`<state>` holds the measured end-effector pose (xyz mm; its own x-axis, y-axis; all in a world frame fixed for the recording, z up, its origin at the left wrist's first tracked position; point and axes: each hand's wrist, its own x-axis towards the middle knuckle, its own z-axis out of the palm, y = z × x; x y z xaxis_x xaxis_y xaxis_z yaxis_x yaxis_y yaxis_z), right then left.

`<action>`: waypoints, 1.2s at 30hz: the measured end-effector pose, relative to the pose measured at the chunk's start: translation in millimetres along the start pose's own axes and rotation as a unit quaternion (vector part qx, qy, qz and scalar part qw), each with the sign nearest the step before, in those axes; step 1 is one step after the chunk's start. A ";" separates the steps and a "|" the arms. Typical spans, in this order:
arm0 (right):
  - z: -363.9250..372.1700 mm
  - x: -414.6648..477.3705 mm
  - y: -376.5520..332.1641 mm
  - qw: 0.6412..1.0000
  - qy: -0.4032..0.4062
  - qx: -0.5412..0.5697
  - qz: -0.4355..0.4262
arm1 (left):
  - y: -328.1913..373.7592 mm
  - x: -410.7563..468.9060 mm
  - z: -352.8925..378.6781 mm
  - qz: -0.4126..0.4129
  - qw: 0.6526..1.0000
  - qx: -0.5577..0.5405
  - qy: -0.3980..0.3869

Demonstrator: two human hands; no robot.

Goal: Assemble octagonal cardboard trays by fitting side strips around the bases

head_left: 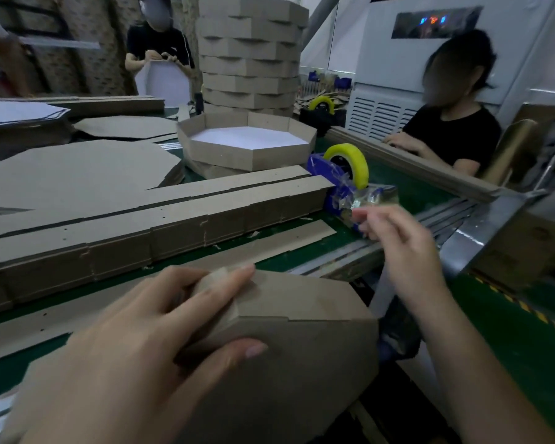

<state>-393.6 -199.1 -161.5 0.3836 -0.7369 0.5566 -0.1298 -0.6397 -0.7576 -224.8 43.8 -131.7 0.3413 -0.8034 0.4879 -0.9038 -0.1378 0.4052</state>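
Observation:
An upturned octagonal cardboard tray [305,354] lies close to me at the table's near edge. My left hand [148,350] grips one of its corners, fingers over a taped joint and thumb on the base. My right hand [398,248] is raised to the right and pinches the end of clear tape [370,200] at the blue tape dispenser [330,174], which carries a yellow-green roll [353,161]. A thick stack of long side strips [135,229] lies across the table. A finished tray [247,142] with a white inside sits behind it.
Flat octagonal bases [77,174] are piled at the left. A tall stack of finished trays [250,52] stands at the back. One person sits at the right [452,129], another works at the back [161,43]. A metal machine frame [507,219] borders the green belt [407,184].

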 end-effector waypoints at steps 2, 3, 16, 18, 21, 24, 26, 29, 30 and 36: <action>-10.9 32.1 15.3 0.997 0.032 -0.074 0.004 | -0.4 6.7 8.5 0.033 0.998 -0.011 -0.052; -17.4 48.3 23.8 0.992 0.057 -0.110 0.008 | 1.3 9.1 9.5 0.033 0.998 -0.008 -0.055; -50.1 153.7 95.0 0.935 -0.065 -0.134 0.322 | 10.2 13.5 13.3 0.038 0.995 0.080 -0.034; -51.3 156.8 94.4 0.925 -0.082 -0.110 0.355 | 10.8 14.2 13.6 0.035 0.996 0.073 -0.035; -52.9 160.2 94.3 0.914 -0.092 -0.037 0.393 | 10.5 14.4 13.7 0.033 0.996 0.074 -0.040; -52.3 162.1 91.2 0.902 -0.068 0.076 0.421 | 9.7 14.1 13.6 0.037 0.995 0.080 -0.037; -50.4 161.2 86.0 0.896 -0.038 0.107 0.430 | 10.3 14.6 12.8 0.036 0.996 0.076 -0.037; -46.2 149.2 85.7 0.902 0.021 0.168 0.397 | 9.4 14.8 13.1 0.036 0.996 0.077 -0.036; -45.9 142.6 88.7 0.902 0.052 0.207 0.376 | 9.2 14.7 13.2 0.035 0.996 0.078 -0.035; -43.9 105.6 105.4 0.862 0.141 0.417 0.251 | 9.7 15.5 12.4 0.032 0.996 0.071 -0.033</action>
<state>-406.9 -354.0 -167.6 0.2186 -0.9740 0.0592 0.5326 0.0682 -0.8436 -231.5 22.8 -129.8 0.2677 -0.8492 0.4551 -0.9522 -0.1611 0.2596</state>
